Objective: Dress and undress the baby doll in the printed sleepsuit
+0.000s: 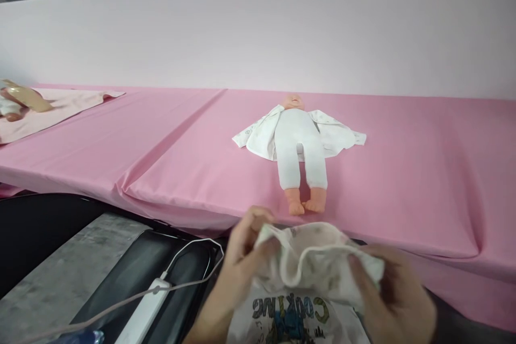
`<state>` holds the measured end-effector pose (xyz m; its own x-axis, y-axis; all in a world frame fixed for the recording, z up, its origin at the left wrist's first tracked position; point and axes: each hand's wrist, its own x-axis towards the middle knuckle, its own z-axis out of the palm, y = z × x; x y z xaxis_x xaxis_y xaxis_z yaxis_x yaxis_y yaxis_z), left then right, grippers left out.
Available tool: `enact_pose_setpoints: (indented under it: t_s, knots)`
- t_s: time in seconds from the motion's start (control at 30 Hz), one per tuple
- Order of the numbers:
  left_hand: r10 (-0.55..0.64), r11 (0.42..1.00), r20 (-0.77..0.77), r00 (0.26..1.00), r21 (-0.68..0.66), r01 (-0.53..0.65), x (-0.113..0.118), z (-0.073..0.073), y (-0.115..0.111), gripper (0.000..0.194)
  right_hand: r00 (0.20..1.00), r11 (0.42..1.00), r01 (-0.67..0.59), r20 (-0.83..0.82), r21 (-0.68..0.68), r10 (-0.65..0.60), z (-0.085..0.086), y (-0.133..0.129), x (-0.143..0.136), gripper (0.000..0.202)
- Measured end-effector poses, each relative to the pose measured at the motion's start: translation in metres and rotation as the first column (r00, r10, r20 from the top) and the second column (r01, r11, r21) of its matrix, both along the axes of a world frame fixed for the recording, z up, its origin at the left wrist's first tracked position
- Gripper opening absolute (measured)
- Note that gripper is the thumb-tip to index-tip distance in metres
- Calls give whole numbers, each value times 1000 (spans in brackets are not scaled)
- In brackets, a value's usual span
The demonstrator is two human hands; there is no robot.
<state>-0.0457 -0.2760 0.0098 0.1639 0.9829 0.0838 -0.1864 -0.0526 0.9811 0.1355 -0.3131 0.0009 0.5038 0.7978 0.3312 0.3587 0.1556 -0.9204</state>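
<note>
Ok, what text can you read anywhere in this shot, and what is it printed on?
"COOKING": printed on the person's white shirt at the bottom edge, seen upside down from the head camera, below the small patterned garment held between the left hand and right hand.
The small prints on that garment and on the open jacket under the doll are too blurred to read.
Nothing else legible.

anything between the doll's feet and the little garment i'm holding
Only bare pink sheet and the padded edge of the table lie between the doll and the small garment bunched in both hands, as the head view shows.
</note>
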Motion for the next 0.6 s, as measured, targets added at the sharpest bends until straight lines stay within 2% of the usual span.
enact_pose_setpoints:
  t_s: [0.1,0.17,0.2,0.27,0.33,0.37,0.4,0.43,0.5,0.6]
  knots:
    - [-188,982,-58,980,0,189,22,0,-15,16,997,996,-72,22,48,71,-2,-7,-32,18]
    - [-180,977,-118,976,94,192,24,-1,-17,13,997,994,-57,55,92,52,-4,-7,-32,17]
    - [-119,979,-133,984,147,139,21,-2,-15,9,997,993,-28,72,112,20,-5,-6,-25,18]
    - [70,969,-96,993,242,-45,8,-7,-7,4,996,985,65,52,157,-74,-7,1,-5,22]
    - [241,923,10,970,307,-233,-7,-13,3,7,978,956,208,-78,206,-195,-8,7,17,24]
    - [282,899,29,959,341,-275,-13,-15,7,13,967,946,243,-124,213,-221,-8,9,25,24]
    - [290,886,-2,957,379,-267,-18,-16,9,19,964,946,247,-153,212,-217,-8,11,30,24]
    - [280,881,-78,957,417,-224,-20,-17,10,25,970,951,223,-151,216,-193,-7,11,32,24]
    - [227,886,-326,918,460,-57,-20,-15,9,36,990,961,130,-88,242,-112,-5,12,31,21]
    - [172,895,-615,769,424,139,-12,-11,7,56,998,941,44,33,336,-58,-5,13,27,22]
